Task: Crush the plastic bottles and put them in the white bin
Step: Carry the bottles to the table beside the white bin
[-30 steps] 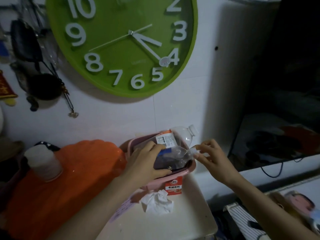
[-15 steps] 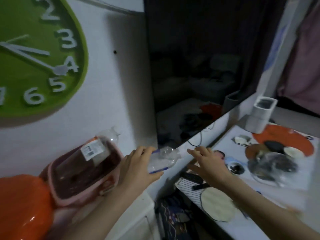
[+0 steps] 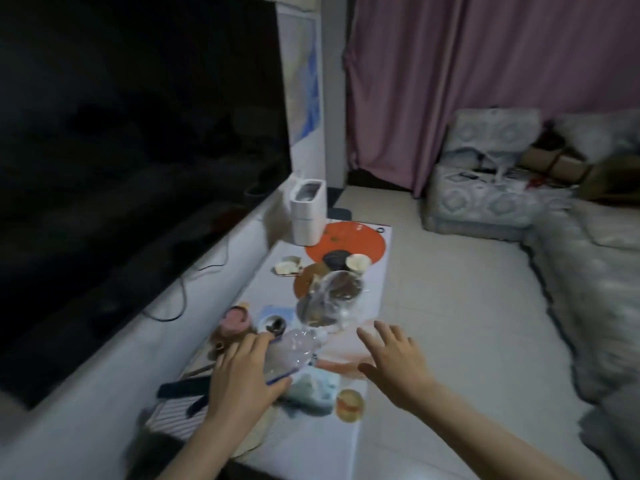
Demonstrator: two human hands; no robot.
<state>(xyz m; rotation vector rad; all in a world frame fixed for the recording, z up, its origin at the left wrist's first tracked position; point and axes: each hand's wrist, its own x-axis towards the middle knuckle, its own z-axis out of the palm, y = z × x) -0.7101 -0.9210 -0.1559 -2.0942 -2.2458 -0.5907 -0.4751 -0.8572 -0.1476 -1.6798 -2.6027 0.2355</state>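
Observation:
My left hand (image 3: 242,379) grips a clear crumpled plastic bottle (image 3: 294,351) with a blue band, its neck pointing up and to the right. To the right of the bottle, a little apart from it, my right hand (image 3: 394,365) hovers with its fingers spread and nothing in it. The white bin (image 3: 306,213) stands upright on the floor at the far end of the mat, beside the long white ledge, its top open. Both hands are well short of the bin.
A printed floor mat (image 3: 349,445) holds bowls, a clear plastic lid (image 3: 329,303), a pink cup (image 3: 235,318) and a dark remote (image 3: 183,389). A large dark TV (image 3: 138,168) stands on the left ledge. Sofa (image 3: 485,181) and pink curtain lie ahead on the right.
The view has swung right, from the green clock and pink basket to the floor mat and white bin. My left hand carried the bottle along; my right hand came off its cap end.

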